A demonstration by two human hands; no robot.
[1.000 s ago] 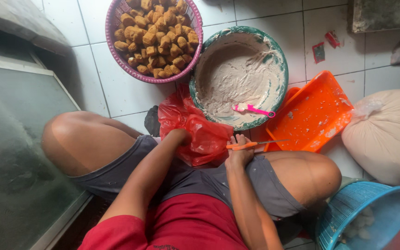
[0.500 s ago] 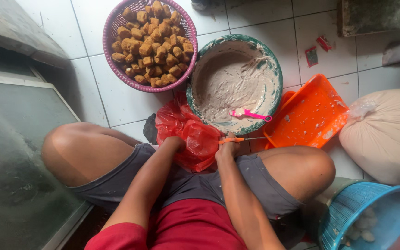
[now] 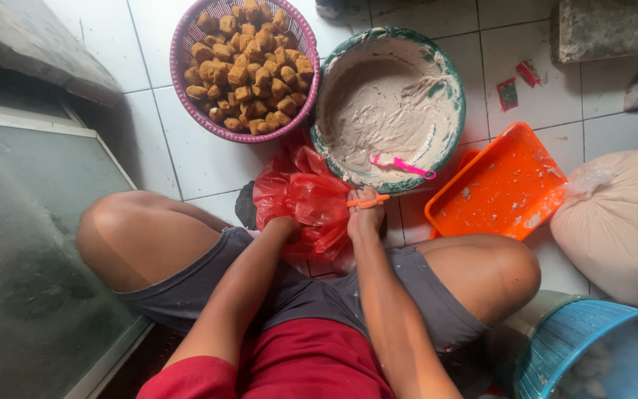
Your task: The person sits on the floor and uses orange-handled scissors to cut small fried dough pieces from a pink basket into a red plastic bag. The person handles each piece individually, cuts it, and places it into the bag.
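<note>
Both hands have slid forward: the left hand (image 3: 283, 224) sinks into the crumpled red plastic bag (image 3: 306, 203) on the floor between the knees, its grip hidden, while the right hand (image 3: 364, 216) pinches a slim orange plastic tool (image 3: 368, 200) beside the batter-smeared green-rimmed basin (image 3: 389, 111).

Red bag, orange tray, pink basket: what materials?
Red bag: thin glossy plastic film, by its crinkles and translucency. Orange tray: rigid moulded plastic, smooth and smeared. Pink basket: likely plastic too, with an openwork wall.
</note>
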